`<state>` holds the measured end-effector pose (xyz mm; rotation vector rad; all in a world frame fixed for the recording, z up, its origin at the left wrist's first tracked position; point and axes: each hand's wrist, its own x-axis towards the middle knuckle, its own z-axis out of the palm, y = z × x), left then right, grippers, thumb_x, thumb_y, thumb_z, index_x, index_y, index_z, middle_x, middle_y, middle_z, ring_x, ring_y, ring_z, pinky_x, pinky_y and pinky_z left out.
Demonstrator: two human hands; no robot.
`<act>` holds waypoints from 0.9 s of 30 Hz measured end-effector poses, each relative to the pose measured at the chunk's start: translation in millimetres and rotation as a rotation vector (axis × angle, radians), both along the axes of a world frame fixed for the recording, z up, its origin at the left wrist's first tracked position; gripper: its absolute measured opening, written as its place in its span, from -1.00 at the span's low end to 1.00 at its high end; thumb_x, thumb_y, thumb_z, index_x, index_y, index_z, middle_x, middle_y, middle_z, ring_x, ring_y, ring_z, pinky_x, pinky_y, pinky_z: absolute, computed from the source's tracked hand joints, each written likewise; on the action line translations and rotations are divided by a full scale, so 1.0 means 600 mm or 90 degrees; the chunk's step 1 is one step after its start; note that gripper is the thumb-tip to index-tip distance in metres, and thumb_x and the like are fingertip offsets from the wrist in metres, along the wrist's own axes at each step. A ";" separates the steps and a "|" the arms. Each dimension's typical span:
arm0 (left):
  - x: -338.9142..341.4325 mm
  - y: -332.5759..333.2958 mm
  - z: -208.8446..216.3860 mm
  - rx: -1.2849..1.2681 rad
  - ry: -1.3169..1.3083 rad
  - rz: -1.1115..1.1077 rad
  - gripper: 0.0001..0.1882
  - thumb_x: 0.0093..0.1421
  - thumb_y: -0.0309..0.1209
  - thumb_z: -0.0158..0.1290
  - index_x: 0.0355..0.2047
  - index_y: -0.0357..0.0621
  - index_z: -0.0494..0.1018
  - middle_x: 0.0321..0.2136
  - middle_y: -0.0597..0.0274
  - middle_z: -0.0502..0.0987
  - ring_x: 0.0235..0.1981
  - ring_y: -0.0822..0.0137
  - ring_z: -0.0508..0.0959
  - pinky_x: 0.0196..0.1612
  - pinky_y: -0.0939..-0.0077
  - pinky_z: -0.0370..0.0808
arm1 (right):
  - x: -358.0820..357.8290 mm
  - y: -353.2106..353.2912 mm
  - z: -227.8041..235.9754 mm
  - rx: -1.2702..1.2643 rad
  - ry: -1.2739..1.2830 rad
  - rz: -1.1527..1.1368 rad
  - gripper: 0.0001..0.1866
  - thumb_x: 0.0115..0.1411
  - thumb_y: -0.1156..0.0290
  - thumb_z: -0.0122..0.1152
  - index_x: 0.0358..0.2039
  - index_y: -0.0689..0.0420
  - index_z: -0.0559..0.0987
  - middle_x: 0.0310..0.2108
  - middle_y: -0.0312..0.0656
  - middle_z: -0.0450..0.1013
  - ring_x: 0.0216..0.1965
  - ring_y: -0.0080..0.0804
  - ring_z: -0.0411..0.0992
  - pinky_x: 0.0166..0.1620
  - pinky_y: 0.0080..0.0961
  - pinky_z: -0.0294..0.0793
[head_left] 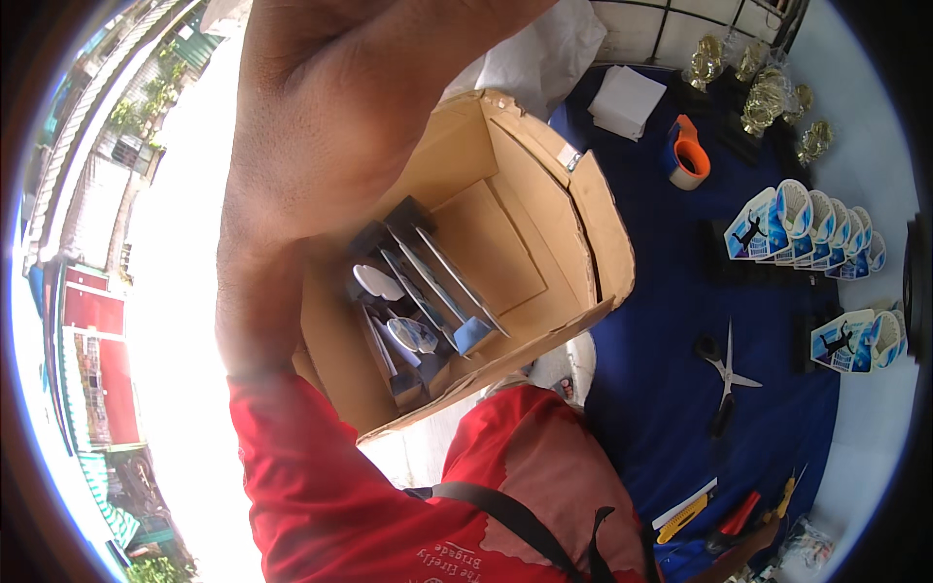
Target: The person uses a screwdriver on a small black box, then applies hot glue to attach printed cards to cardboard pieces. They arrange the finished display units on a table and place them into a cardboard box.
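Observation:
My left arm in a red sleeve rises close in front of the view. My left hand (330,126) is large and blurred at the top, over the left side of an open cardboard box (583,219); its fingers run out of view, so I cannot tell what they hold or touch. Inside the box, several flat plaques (412,335) with dark bases stand packed at the left, some edge-on. A blue block-like end (472,335) shows among them. The box's right half shows bare cardboard. No right hand can be made out.
Right of the box, a blue-covered table (651,369) holds scissors (726,374), an orange tape dispenser (687,155), white cards (627,101) and a yellow cutter (683,518). Rows of blue-white plaques (777,233) and gold trophies (763,102) line the wall side.

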<state>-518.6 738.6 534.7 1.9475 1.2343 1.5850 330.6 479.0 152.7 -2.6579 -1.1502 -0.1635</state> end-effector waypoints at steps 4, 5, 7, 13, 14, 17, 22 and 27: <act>-0.085 -0.006 -0.035 -0.050 0.042 -0.021 -0.44 0.25 -0.41 0.17 0.22 -0.32 0.33 0.08 -0.06 0.47 0.09 0.01 0.54 0.13 0.21 0.47 | -0.013 -0.004 -0.006 0.419 0.410 -0.209 -0.58 0.32 0.28 0.22 0.11 0.22 0.58 0.04 -0.05 0.57 0.05 -0.09 0.53 0.12 -0.29 0.52; -0.116 0.004 -0.048 -0.057 0.085 -0.077 -0.61 0.38 -0.44 0.04 0.19 -0.27 0.38 0.11 0.08 0.50 0.14 0.20 0.54 0.17 0.31 0.43 | -0.022 -0.002 -0.006 0.412 0.399 -0.214 -0.59 0.32 0.28 0.21 0.11 0.22 0.58 0.04 -0.05 0.57 0.05 -0.10 0.53 0.12 -0.30 0.52; -0.151 0.008 -0.123 -0.082 0.243 -0.047 -0.58 0.26 -0.57 0.02 0.15 -0.24 0.41 0.03 0.03 0.52 0.05 0.12 0.57 0.12 0.25 0.49 | -0.041 0.006 -0.003 0.388 0.369 -0.207 -0.59 0.32 0.28 0.21 0.10 0.22 0.59 0.04 -0.05 0.57 0.05 -0.10 0.53 0.11 -0.30 0.52; -0.233 -0.007 -0.406 -0.415 0.871 -0.177 -0.46 -0.13 -0.47 0.19 -0.02 0.02 0.60 0.07 0.08 0.45 0.27 0.03 0.35 0.20 0.02 0.39 | -0.072 0.024 0.005 0.316 0.271 -0.173 -0.61 0.34 0.27 0.20 0.09 0.21 0.61 0.03 -0.04 0.57 0.06 -0.12 0.53 0.11 -0.30 0.53; -0.244 -0.013 -0.441 -0.539 0.861 -0.233 -0.43 -0.18 -0.46 0.21 -0.03 0.03 0.63 0.16 0.07 0.40 0.33 0.03 0.29 0.30 -0.02 0.32 | -0.070 0.025 0.005 0.299 0.247 -0.164 -0.62 0.34 0.27 0.20 0.09 0.20 0.61 0.03 -0.04 0.57 0.06 -0.13 0.53 0.11 -0.30 0.53; -0.263 -0.036 -0.510 -0.473 0.862 -0.173 -0.43 -0.18 -0.42 0.23 -0.03 0.04 0.63 0.25 0.06 0.35 0.37 0.05 0.26 0.37 -0.13 0.22 | -0.051 0.022 0.012 0.235 0.161 -0.128 -0.62 0.35 0.27 0.19 0.08 0.20 0.62 0.02 -0.04 0.58 0.06 -0.13 0.53 0.10 -0.31 0.53; -0.235 -0.004 -0.570 -0.409 1.061 -0.262 -0.54 -0.11 -0.33 0.26 -0.10 0.05 0.64 0.23 0.10 0.39 0.35 0.09 0.30 0.36 -0.23 0.19 | -0.004 0.018 0.054 -0.057 -0.344 0.105 -0.64 0.36 0.27 0.18 0.07 0.19 0.63 0.02 -0.04 0.58 0.06 -0.15 0.53 0.10 -0.31 0.54; -0.237 0.026 -0.536 -0.363 1.026 -0.218 -0.67 -0.01 -0.30 0.27 -0.18 0.03 0.67 -0.08 0.19 0.57 0.04 0.16 0.57 0.19 0.02 0.40 | -0.054 0.078 0.114 0.198 -0.157 0.094 -0.64 0.41 0.28 0.14 0.05 0.27 0.62 -0.06 -0.11 0.59 -0.10 -0.34 0.57 -0.02 -0.42 0.55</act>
